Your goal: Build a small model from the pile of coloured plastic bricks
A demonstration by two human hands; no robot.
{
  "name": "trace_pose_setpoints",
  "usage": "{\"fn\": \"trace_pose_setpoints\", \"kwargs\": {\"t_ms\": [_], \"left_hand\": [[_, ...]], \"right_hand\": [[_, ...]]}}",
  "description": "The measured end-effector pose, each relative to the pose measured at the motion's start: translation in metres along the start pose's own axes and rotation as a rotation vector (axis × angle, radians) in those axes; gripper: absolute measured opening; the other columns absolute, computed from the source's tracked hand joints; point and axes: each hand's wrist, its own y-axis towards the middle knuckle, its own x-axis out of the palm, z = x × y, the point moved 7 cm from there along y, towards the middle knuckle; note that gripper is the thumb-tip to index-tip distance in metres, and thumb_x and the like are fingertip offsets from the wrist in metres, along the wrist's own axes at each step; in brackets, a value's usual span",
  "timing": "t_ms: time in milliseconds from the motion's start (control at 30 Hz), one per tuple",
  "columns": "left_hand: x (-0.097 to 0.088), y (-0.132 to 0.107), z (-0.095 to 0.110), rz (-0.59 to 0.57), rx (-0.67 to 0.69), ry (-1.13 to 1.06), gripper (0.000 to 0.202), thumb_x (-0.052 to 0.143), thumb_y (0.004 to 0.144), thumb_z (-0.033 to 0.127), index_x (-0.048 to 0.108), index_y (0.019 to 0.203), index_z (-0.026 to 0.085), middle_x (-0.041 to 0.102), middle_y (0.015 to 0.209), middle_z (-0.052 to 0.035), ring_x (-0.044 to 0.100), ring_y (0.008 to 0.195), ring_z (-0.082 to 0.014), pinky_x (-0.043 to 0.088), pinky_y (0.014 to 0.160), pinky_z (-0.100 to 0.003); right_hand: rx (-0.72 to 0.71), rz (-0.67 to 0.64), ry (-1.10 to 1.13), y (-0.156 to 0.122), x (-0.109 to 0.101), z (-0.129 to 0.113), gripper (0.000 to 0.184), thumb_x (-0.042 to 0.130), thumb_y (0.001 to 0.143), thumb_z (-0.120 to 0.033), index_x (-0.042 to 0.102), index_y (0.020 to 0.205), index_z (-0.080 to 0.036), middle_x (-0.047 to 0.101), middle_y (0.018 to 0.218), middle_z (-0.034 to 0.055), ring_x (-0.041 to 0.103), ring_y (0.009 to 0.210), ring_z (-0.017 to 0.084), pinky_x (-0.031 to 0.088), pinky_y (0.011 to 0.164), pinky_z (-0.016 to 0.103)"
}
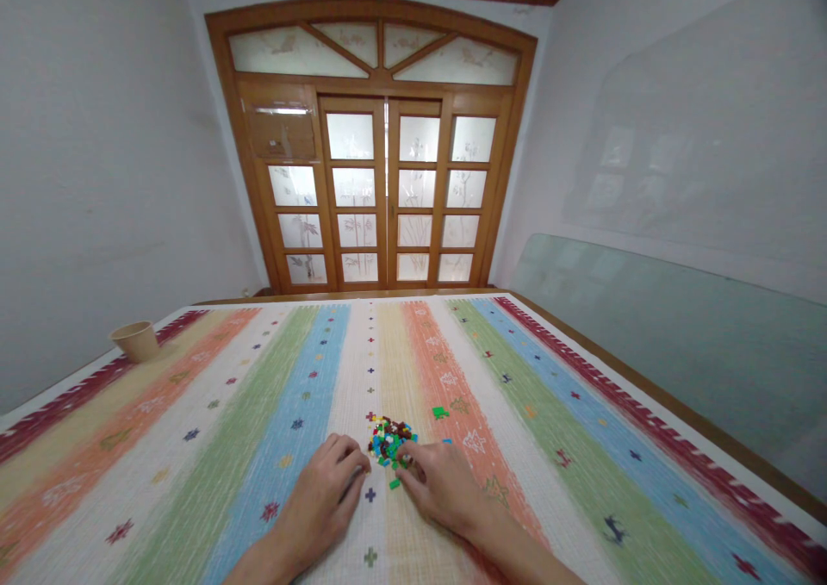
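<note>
A small heap of colourful toy building bricks (389, 437) lies on the striped tablecloth, mostly green, brown, blue, yellow and white. My left hand (328, 488) rests on the cloth at the heap's left edge, its fingers curled together; whatever may be between the fingertips is too small to make out. On the other side, my right hand (440, 483) reaches to the heap with thumb and fingers in a pinch, and the fingertips partly cover some bricks. A loose green brick (394, 484) lies between the hands. Farther right sit green bricks (440, 413) and a small blue brick (447, 441).
The striped tablecloth (258, 447) covers a large table. A beige cup (135, 341) stands near the far left edge. Beyond the table are wooden doors with glass panes (386, 197). A pale glass panel (646, 309) runs along the right side by the wall.
</note>
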Motion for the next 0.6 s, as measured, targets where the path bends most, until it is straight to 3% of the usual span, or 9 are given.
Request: {"fn": "trace_pose_setpoints", "kwargs": {"t_ms": [600], "left_hand": [[0.0024,-0.0011,-0.0015,-0.038,-0.022,0.005,0.018,0.051,0.098,0.013,0.065,0.094,0.023,0.068,0.098,-0.0069,0.065,0.093,-0.024,0.055,0.083,-0.037]], "right_hand": [[-0.018,-0.003,0.011,-0.0005,0.0016,-0.0033,0.017,0.059,0.096,-0.028,0.075,0.101,-0.024,0.081,0.089,0.0044,0.074,0.083,0.02,0.037,0.069,0.025]]}}
